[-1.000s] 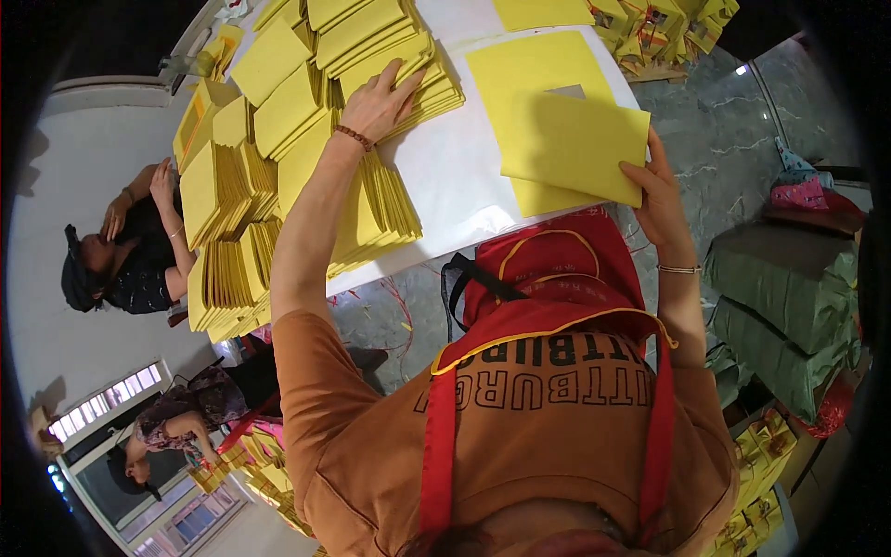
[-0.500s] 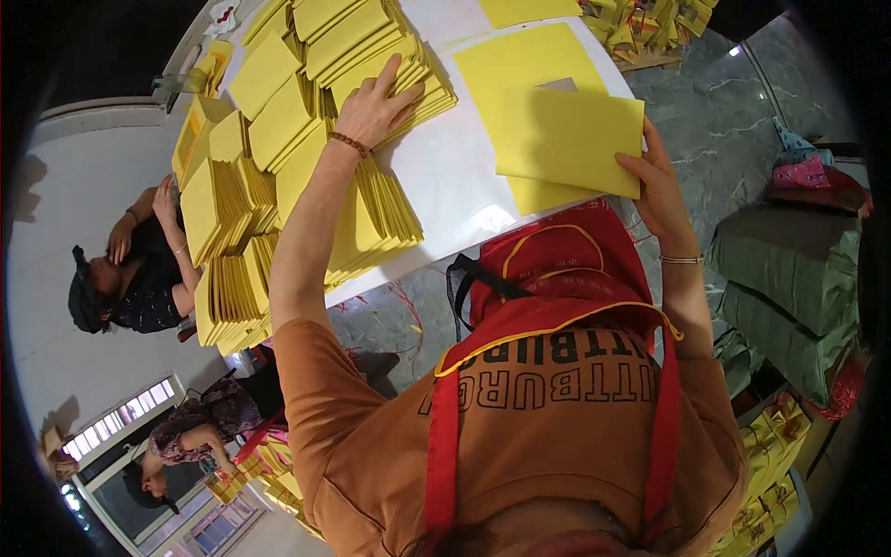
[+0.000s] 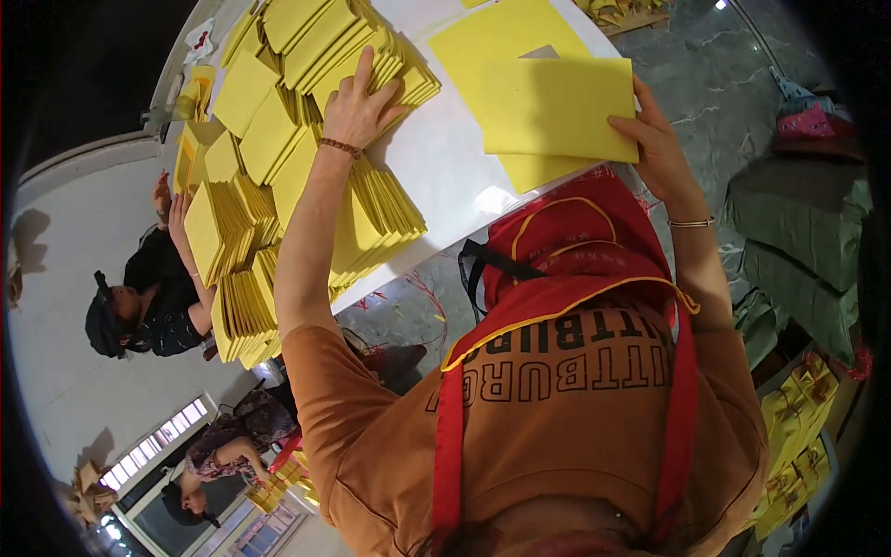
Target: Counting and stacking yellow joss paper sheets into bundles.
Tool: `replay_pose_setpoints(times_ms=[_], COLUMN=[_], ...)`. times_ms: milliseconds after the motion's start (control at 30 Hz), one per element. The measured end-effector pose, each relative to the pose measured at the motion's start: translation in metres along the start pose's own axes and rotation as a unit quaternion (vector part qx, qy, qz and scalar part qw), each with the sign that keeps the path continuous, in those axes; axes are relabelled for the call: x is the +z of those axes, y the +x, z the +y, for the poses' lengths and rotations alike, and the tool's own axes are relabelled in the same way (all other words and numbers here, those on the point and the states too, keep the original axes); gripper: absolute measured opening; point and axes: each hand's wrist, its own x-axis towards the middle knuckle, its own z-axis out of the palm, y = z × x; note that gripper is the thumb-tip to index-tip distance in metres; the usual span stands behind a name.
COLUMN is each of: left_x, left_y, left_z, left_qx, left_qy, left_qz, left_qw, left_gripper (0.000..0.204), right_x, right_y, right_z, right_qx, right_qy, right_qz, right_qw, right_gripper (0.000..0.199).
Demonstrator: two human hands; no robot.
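Observation:
My left hand (image 3: 357,110) lies on a stack of folded yellow paper (image 3: 408,88) at the table's left, its fingers spread and the index pointing away from me. With my right hand (image 3: 657,144) I pinch the right edge of a yellow sheet (image 3: 557,107), thumb on top and the other fingers behind it. That sheet overlaps a larger yellow sheet (image 3: 464,56) on the white table (image 3: 450,176). A small grey piece (image 3: 541,52) shows just past its far edge.
Several more yellow stacks (image 3: 218,232) crowd the table's left side. Beyond them one person (image 3: 153,306) sits, and another (image 3: 237,446) works farther off. Green wrapped bundles (image 3: 794,241) stand on the right, with yellow packets (image 3: 794,436) below. A red apron (image 3: 575,232) hangs on me.
The whole view has shifted slightly. Both my hands keep about the same places on the papers. The seated person's hand near the stacks has moved.

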Motion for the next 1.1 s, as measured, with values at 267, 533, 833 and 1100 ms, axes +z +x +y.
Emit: replay_pose_setpoints(times_ms=[267, 533, 833, 1100], left_x=[-0.003, -0.001, 0.009, -0.031], left_y=[0.001, 0.000, -0.003, 0.005], left_z=[0.010, 0.014, 0.015, 0.030], left_qx=[-0.028, -0.034, 0.007, -0.078], left_qy=[0.048, 0.042, 0.063, 0.017], left_qz=[-0.027, -0.045, -0.037, -0.068], left_qw=[0.998, 0.998, 0.997, 0.994], left_gripper=[0.049, 0.040, 0.039, 0.057], right_x=[-0.002, 0.001, 0.003, 0.024], right_y=[-0.002, -0.003, -0.002, -0.009], right_z=[0.002, -0.001, -0.002, -0.025], right_qx=[-0.003, -0.002, 0.001, -0.016], right_qy=[0.011, 0.005, 0.011, 0.033], right_qz=[-0.001, 0.010, 0.005, -0.019], right_qw=[1.000, 1.000, 1.000, 0.999], right_gripper=[0.059, 0.060, 0.060, 0.061])
